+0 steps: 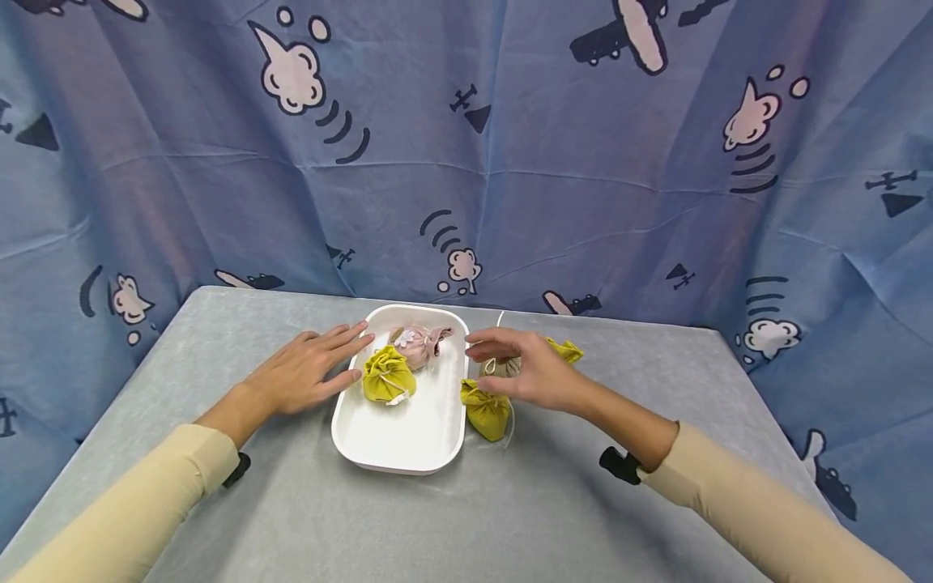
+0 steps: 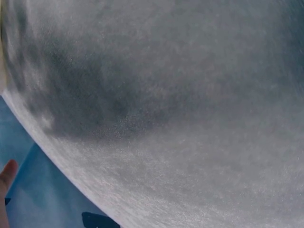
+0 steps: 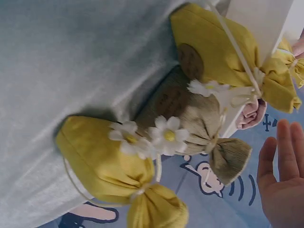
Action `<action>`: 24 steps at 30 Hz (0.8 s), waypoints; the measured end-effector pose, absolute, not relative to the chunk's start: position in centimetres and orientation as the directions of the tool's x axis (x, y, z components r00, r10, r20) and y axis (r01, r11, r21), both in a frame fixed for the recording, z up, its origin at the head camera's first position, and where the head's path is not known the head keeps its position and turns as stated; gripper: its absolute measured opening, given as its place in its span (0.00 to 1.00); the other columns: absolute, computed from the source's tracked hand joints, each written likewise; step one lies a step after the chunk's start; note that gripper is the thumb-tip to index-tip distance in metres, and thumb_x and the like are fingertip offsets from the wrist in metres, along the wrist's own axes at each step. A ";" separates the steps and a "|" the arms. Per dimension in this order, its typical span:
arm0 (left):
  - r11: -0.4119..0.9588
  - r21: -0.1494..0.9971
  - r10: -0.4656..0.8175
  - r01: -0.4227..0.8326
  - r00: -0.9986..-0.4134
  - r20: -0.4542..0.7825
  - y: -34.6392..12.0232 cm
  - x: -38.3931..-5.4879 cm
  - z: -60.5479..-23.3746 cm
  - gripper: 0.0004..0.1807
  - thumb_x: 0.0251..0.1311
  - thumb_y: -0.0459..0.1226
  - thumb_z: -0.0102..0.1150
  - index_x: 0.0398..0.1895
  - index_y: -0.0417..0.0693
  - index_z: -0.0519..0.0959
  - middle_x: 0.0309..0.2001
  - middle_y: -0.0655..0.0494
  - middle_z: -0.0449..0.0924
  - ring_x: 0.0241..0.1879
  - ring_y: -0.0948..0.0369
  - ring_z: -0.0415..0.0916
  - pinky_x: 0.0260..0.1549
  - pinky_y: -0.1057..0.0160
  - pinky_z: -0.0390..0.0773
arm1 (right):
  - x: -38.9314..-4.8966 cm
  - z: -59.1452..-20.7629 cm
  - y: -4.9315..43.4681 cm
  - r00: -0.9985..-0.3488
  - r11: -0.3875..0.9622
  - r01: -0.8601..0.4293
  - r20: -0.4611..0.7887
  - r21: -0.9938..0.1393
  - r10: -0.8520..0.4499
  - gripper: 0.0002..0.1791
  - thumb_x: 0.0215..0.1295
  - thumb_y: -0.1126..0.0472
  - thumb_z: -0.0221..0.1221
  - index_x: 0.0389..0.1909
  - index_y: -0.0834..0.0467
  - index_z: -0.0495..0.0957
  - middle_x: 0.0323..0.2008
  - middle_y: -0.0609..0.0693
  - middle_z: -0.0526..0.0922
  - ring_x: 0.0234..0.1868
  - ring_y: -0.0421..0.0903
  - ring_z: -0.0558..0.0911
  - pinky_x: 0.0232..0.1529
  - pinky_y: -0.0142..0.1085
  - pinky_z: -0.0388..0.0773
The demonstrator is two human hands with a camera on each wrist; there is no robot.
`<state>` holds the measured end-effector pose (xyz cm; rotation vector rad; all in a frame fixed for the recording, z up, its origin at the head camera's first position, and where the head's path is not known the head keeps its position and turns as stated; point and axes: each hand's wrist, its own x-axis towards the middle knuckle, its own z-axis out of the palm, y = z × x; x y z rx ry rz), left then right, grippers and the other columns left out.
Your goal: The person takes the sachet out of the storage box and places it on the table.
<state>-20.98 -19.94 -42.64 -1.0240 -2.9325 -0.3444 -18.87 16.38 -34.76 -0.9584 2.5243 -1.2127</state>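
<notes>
Blue printed curtain is hanging behind one gray table, on which one white tray is lying with its long axis running from near to far. Five tied cloth bags are showing: three yellow, one pink and one tan. Two of these are lying inside the tray: the pink bag is resting toward the far end, its long axis running roughly sideways and its gathered neck pointing right; the first yellow bag is sitting just beside it, nearer the person. Three are lying outside, to the right of the tray: the second yellow bag is slanting, its neck pointing left and away from the person; the tan bag is occupying the middle position; the third yellow bag is lying farthest from the tray, partly hidden in the head view. In the right wrist view, all three necks are pointing toward the lower right, their long axes running diagonally, and three white flowers are showing. One left hand is extending straight, spread fingers at the tray's left rim, holding nothing. One right hand is hovering over the outside bags, thumb and loosely bent fingers standing well apart, gripping nothing.
</notes>
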 end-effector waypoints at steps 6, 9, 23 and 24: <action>0.756 0.200 0.618 0.623 -0.780 0.095 -19.9 -21.0 -42.6 0.35 0.74 0.58 0.42 0.78 0.55 0.58 0.78 0.53 0.53 0.74 0.49 0.56 0.62 0.39 0.63 | -19.0 -34.0 15.6 -0.764 0.424 -0.476 0.124 -0.771 -0.633 0.31 0.58 0.69 0.69 0.64 0.63 0.74 0.54 0.55 0.83 0.55 0.54 0.83 0.56 0.50 0.77; 0.759 0.201 0.617 0.620 -0.782 0.083 -20.0 -21.0 -42.6 0.35 0.74 0.58 0.41 0.78 0.55 0.58 0.78 0.53 0.52 0.75 0.50 0.55 0.63 0.39 0.63 | -19.0 -33.8 15.1 -0.761 0.409 -0.460 0.112 -0.788 -0.639 0.32 0.58 0.70 0.69 0.65 0.65 0.72 0.57 0.56 0.82 0.56 0.53 0.82 0.56 0.46 0.78; 0.763 0.197 0.617 0.616 -0.784 0.064 -20.0 -21.0 -42.4 0.35 0.74 0.59 0.39 0.79 0.56 0.56 0.78 0.54 0.51 0.75 0.50 0.54 0.63 0.39 0.63 | -19.8 -33.8 11.6 -0.768 0.417 -0.422 0.073 -0.805 -0.636 0.38 0.57 0.69 0.70 0.69 0.63 0.68 0.63 0.62 0.76 0.59 0.54 0.81 0.56 0.39 0.78; 0.763 0.197 0.617 0.616 -0.785 0.064 -20.0 -21.0 -42.4 0.35 0.74 0.59 0.40 0.79 0.56 0.56 0.78 0.54 0.51 0.75 0.50 0.54 0.63 0.39 0.63 | -19.9 -33.8 11.4 -0.769 0.414 -0.413 0.067 -0.811 -0.636 0.38 0.57 0.69 0.71 0.69 0.63 0.67 0.63 0.63 0.75 0.59 0.55 0.80 0.56 0.39 0.78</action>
